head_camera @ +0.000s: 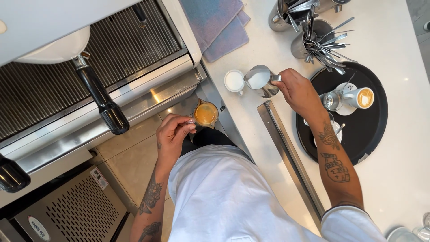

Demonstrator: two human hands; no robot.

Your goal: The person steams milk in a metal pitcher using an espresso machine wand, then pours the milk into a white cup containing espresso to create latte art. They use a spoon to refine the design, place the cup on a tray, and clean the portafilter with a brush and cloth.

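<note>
Fingers of the right hand (pixel 299 91) clamped around the handle of a small steel milk pitcher (pixel 261 79), tipped toward a small white cup (pixel 234 81) just beside its spout on the pale counter (pixel 394 45). Left hand (pixel 174 131) pinched shut on the handle of a small glass cup of espresso (pixel 206 114), held in the air over the gap between the counter edge and the espresso machine's steel drip tray (pixel 134 105). Pitcher likely stiff, smooth, moderately heavy with milk, best taken by the handle, away from a possibly hot wall. Glass cup likely light, brittle and hot, liquid near the brim, so best held by the handle and kept level. Further out on the right: round black tray (pixel 371 134) carrying a white cup of latte (pixel 363 97) on a saucer with a small metal pot alongside. Beyond the pitcher, steel holders full of spoons (pixel 322 42). Folded grey-blue cloths (pixel 219 22) at the counter's far edge, black portafilter handle (pixel 105 105) jutting from the machine.
</note>
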